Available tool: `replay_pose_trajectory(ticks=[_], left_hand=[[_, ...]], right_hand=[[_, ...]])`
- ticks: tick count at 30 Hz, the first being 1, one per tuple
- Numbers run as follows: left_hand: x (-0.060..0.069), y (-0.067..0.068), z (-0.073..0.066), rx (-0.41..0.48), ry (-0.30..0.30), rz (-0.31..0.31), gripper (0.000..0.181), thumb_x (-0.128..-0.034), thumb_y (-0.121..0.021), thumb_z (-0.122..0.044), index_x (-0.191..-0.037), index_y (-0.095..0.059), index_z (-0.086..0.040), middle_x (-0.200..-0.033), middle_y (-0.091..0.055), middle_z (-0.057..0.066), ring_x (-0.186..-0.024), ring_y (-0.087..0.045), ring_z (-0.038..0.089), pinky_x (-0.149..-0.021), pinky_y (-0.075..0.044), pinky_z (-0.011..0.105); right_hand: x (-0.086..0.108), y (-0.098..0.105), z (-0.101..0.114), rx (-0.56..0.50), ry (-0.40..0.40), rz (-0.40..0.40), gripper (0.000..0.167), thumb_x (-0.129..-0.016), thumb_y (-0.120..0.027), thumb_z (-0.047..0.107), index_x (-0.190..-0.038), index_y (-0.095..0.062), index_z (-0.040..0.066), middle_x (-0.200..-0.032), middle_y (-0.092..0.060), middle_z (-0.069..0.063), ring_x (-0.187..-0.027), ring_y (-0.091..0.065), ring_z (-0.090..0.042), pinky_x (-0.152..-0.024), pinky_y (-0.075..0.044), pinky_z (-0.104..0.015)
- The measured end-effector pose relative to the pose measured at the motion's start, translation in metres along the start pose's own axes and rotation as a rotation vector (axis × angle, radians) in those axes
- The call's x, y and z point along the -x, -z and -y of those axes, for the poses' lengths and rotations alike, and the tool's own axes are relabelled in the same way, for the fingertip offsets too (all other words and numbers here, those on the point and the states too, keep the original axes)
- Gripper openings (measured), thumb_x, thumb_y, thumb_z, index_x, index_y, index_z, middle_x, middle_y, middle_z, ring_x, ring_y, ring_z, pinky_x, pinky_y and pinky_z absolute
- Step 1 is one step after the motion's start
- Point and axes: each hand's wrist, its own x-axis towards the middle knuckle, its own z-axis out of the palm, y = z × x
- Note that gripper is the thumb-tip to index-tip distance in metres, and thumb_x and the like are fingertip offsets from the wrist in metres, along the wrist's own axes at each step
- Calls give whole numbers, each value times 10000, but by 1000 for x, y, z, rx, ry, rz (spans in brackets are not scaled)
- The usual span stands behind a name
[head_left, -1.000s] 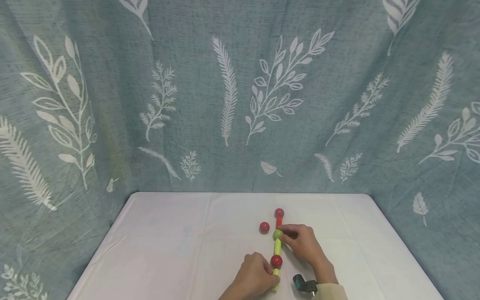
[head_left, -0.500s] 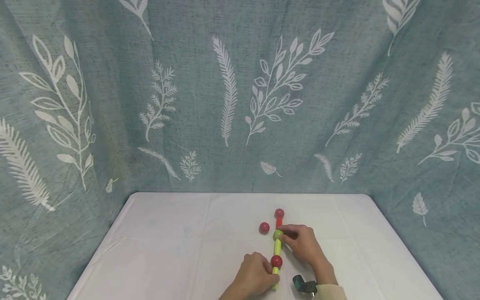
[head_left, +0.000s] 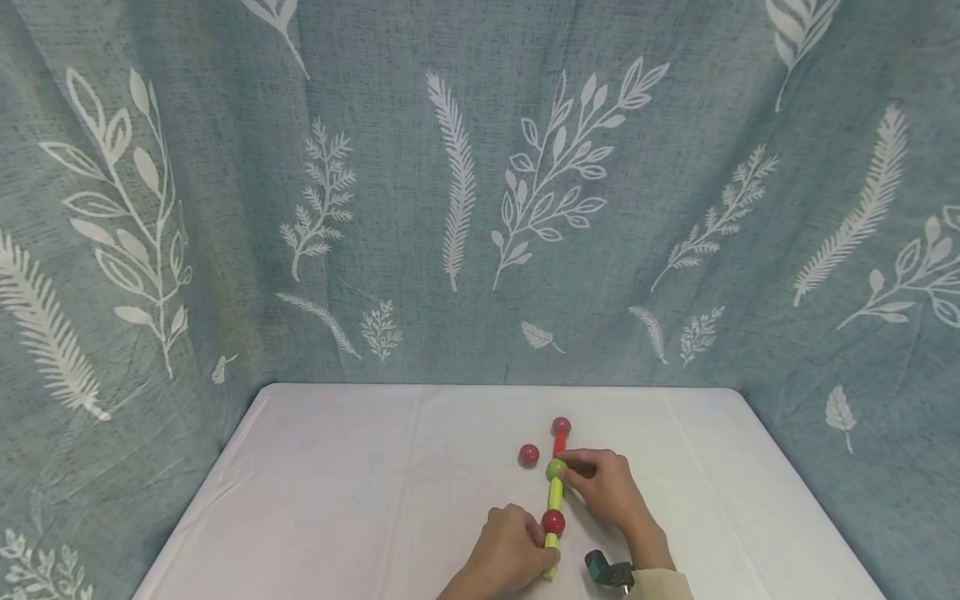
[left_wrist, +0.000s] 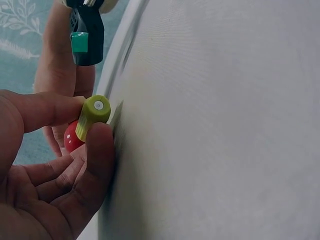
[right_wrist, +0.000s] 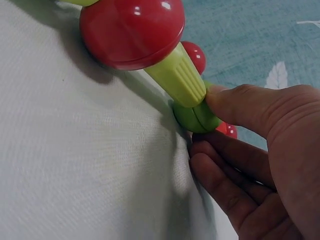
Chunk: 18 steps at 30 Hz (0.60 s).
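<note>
A chain of toy rods and balls runs away from me along the table. From the near end it has a yellow-green rod [left_wrist: 89, 120], a red ball [right_wrist: 132, 32], a second yellow-green rod [right_wrist: 178, 75], a green ball [right_wrist: 196, 117], a red rod [head_left: 560, 444] and a far red ball [head_left: 561, 426]. My left hand [head_left: 506, 550] pinches the near rod between thumb and finger; its end face shows in the left wrist view. With thumb and fingers my right hand [head_left: 609, 492] holds the green ball, partly covering it.
A loose red ball [head_left: 528, 455] lies left of the chain on the white table [head_left: 322, 500]. A dark camera [head_left: 606, 570] is strapped to the right wrist. Patterned teal cloth [head_left: 390, 208] hangs behind the table and at both sides.
The chain's far end, with its red ball and red rod, has shifted slightly to the right. Both hands keep nearly the same place and hold.
</note>
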Motion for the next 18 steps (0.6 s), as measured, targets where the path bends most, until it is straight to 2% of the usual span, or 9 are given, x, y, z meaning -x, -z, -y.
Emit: replay_pose_trajectory(ticks=[6,9,11,14,18], left_hand=[[3,12,3,-18,-39,-11,288,-898,-888,-259,-843,-662,-88,-903,-554,86,-793,-552,214,-658,-494,345],[-4,24,5,-48,-65,-49,270,-912,-875,-279,-882,-686,-89,-911,-565,81,-811,-551,215,-659,-484,355],[-12,35,6,-61,-87,-75,247,-926,-875,-272,-941,-714,-86,-902,-598,61,-817,-571,196,-673,-524,348],[-27,52,7,-57,-179,-105,224,-945,-867,-227,-1054,-760,-63,-911,-696,34,-852,-642,176,-736,-608,349],[-45,65,7,-24,-319,-145,278,-947,-852,-152,-1175,-767,-16,-1056,-798,113,-959,-760,243,-843,-665,406]], right_hand=[[9,9,4,38,-18,0,287,-950,-862,206,-1235,-829,212,-1182,-835,-19,-1085,-791,-211,-983,-640,-465],[18,15,7,52,-30,-6,288,-951,-861,198,-1237,-828,209,-1159,-835,-27,-1076,-790,-215,-964,-647,-450],[25,19,9,46,-40,1,287,-948,-863,189,-1233,-829,208,-1146,-835,-19,-1066,-791,-203,-954,-651,-428],[35,22,10,18,-44,28,288,-940,-871,188,-1225,-831,202,-1119,-836,-7,-1032,-791,-178,-927,-656,-386],[48,23,9,-21,-19,77,301,-933,-879,193,-1229,-829,176,-1103,-838,-9,-1002,-791,-164,-900,-659,-354]])
